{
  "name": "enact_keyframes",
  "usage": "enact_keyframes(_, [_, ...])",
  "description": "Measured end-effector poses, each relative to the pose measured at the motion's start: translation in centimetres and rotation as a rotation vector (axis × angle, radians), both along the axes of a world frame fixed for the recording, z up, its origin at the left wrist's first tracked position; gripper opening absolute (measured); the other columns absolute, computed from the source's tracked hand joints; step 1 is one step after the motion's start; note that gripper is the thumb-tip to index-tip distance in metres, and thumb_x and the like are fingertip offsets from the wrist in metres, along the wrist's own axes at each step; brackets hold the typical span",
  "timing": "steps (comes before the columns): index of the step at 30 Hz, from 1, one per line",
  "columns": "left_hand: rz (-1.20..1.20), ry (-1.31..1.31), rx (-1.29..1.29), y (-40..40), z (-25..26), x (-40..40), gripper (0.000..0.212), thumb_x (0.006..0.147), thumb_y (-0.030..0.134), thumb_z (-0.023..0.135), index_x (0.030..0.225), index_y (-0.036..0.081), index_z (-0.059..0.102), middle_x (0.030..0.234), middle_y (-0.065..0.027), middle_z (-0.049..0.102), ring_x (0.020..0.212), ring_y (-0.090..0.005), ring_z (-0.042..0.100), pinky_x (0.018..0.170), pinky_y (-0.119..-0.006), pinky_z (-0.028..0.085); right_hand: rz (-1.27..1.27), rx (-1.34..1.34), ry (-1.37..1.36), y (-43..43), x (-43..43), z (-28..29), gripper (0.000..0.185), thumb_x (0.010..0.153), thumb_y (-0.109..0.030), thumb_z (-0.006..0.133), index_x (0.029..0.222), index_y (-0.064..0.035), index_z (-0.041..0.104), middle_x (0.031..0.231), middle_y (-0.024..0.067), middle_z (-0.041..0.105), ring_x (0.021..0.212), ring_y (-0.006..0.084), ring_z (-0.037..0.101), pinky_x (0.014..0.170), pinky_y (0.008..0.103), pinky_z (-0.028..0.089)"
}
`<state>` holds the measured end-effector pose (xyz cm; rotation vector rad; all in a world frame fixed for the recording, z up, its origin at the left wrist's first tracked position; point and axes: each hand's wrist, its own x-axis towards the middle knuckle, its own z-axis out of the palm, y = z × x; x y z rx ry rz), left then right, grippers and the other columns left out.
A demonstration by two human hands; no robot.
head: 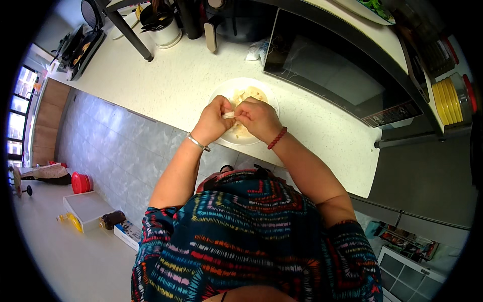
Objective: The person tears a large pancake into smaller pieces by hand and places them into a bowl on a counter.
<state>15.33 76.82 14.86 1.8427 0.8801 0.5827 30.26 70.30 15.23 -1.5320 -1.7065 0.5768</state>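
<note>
Over a round white plate [222, 87] at the counter's front edge, both hands meet at one small pale piece of flatbread or dough [228, 114]. My left hand [214, 119] grips it between thumb and fingers, a silver bangle on the wrist. Pinching its other side is my right hand [259, 116], which wears a red beaded bracelet. A round pale flatbread [257, 93] lies on the far part of the plate, with small torn pieces beside it. More pale pieces [241, 131] show below my hands, partly hidden by them.
A microwave oven [328, 71] stands right behind the plate under a metal rack. Farther left are an air fryer [241, 22], a white utensil holder [166, 34] and an open electric griddle [87, 49] with food in it. The rack's leg [130, 34] rests on the counter [124, 75].
</note>
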Motion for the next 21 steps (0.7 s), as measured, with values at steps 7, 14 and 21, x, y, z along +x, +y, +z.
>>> enact_keyframes(7, [0.153, -0.074, -0.752, -0.4, 2.2, -0.3, 0.021, 0.085, 0.023, 0.045, 0.083, 0.003, 0.052, 0.058, -0.0024, 0.052, 0.039, -0.0067, 0.044, 0.034, -0.018, 0.033, -0.041, 0.23, -0.007, -0.3, -0.3, 0.1, 0.004, 0.07, -0.005, 0.054, 0.073, -0.0069, 0.053, 0.075, 0.0081, 0.053, 0.068, 0.0268, 0.054, 0.059, 0.0336, 0.044])
enact_keyframes(14, [0.218, -0.059, -0.615, -0.2, 0.4, 0.1, 0.016, 0.083, 0.013, 0.048, 0.075, 0.001, 0.052, 0.052, -0.0035, 0.05, 0.035, -0.008, 0.042, 0.032, -0.02, 0.031, -0.047, 0.236, -0.102, -0.2, -0.7, 0.7, 0.006, 0.07, 0.0, 0.052, 0.073, -0.0048, 0.051, 0.075, 0.0097, 0.054, 0.067, 0.028, 0.054, 0.058, 0.0334, 0.044])
enact_keyframes(21, [0.421, -0.057, -0.297, 1.1, -1.0, 0.2, 0.016, 0.078, 0.009, 0.052, 0.064, 0.0, 0.052, 0.051, -0.0069, 0.053, 0.039, -0.0126, 0.049, 0.039, -0.026, 0.039, -0.009, 0.075, -0.081, -1.7, -0.8, 2.2, 0.007, 0.065, 0.0, 0.053, 0.071, -0.0038, 0.052, 0.066, 0.0096, 0.054, 0.059, 0.0227, 0.055, 0.054, 0.0305, 0.045])
